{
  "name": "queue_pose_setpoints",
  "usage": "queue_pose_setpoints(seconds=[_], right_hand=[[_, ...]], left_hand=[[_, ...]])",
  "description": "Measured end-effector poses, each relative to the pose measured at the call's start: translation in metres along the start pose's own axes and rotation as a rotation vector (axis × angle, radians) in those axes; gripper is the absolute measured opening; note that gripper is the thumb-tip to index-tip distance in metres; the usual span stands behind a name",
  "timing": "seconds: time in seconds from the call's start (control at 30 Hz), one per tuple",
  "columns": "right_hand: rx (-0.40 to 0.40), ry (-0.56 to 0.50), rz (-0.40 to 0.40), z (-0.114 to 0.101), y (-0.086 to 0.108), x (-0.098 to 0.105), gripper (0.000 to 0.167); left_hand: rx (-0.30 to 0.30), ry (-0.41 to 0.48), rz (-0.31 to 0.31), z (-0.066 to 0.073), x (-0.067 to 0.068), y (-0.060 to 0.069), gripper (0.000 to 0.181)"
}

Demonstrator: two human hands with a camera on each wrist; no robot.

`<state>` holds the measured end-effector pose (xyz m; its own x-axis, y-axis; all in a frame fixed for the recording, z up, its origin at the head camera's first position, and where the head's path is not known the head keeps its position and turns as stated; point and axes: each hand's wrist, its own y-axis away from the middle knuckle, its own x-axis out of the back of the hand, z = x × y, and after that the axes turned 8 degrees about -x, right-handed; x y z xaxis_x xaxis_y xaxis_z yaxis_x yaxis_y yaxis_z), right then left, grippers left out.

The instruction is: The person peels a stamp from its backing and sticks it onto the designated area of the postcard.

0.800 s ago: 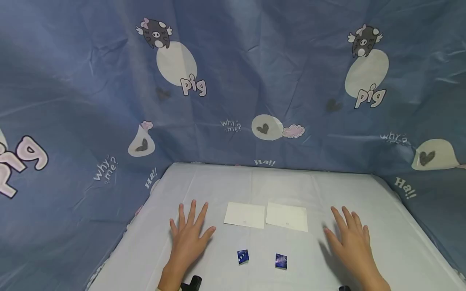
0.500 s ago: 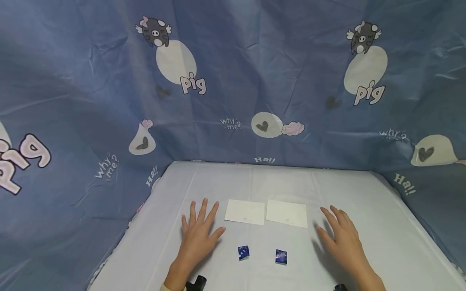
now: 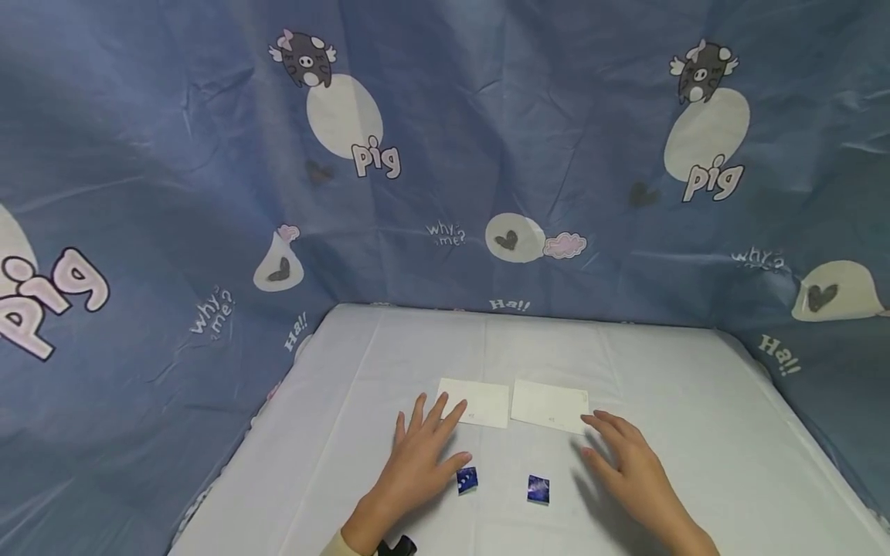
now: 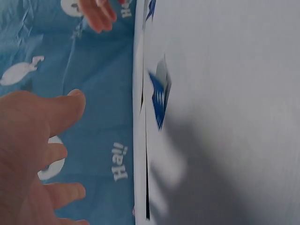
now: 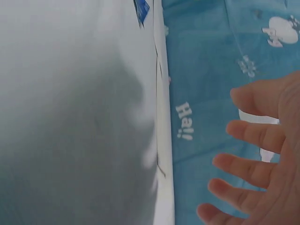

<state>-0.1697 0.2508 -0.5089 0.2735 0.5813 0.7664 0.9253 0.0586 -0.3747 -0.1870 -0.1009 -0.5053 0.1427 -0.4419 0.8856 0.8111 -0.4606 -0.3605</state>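
Observation:
Two small dark-blue printed pieces lie on the white tabletop: a left piece with pale moon-like marks [image 3: 467, 480] and a right purple-blue piece [image 3: 538, 489]. In the left wrist view the left blue piece [image 4: 160, 96] looks folded, with a raised pale flap. My left hand [image 3: 419, 463] hovers with spread fingers beside the left piece, its thumb overlapping that piece's edge in the head view. Its fingertips overlap the left white card [image 3: 483, 403]. My right hand [image 3: 629, 467] hovers right of the right piece, fingers relaxed, fingertips near the right white card [image 3: 549, 404]. Both hands hold nothing.
The two white cards lie side by side behind the blue pieces. A white-covered table [image 3: 389, 347] spreads under everything. Blue curtain [image 3: 445, 154] with pig prints closes off the back and both sides. A black wrist mount [image 3: 399, 547] shows at my left wrist.
Both hands have moved inward, my left hand to the right toward the left blue piece and my right hand to the left. The cards and blue pieces stay in place.

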Motion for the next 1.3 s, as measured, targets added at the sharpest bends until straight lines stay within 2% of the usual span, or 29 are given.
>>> queue_pose_setpoints(seconds=[0.3, 0.47, 0.67, 0.83, 1.0, 1.2, 1.3], right_hand=[[-0.011, -0.041, -0.075, -0.017, 0.007, -0.013, 0.043], [-0.028, -0.028, -0.099, -0.024, 0.008, -0.019, 0.045], [-0.074, -0.044, -0.148, -0.031, 0.011, -0.025, 0.046], [-0.099, -0.055, -0.186, -0.033, 0.012, -0.028, 0.049], [-0.118, -0.054, -0.2, -0.034, 0.013, -0.033, 0.052], [-0.164, -0.056, -0.208, -0.033, 0.012, -0.036, 0.056], [-0.178, -0.05, -0.224, -0.033, 0.013, -0.038, 0.056]], left_hand=[[-0.081, 0.15, -0.025, 0.015, -0.009, -0.005, 0.075], [-0.093, 0.168, -0.05, 0.024, -0.013, -0.007, 0.075], [-0.151, 0.168, -0.05, 0.035, -0.022, -0.013, 0.078], [-0.14, 0.226, -0.061, 0.042, -0.032, -0.015, 0.078], [-0.156, 0.293, -0.037, 0.046, -0.039, -0.018, 0.065], [-0.149, 0.292, -0.022, 0.05, -0.048, -0.025, 0.056], [-0.122, 0.307, -0.028, 0.053, -0.051, -0.028, 0.055]])
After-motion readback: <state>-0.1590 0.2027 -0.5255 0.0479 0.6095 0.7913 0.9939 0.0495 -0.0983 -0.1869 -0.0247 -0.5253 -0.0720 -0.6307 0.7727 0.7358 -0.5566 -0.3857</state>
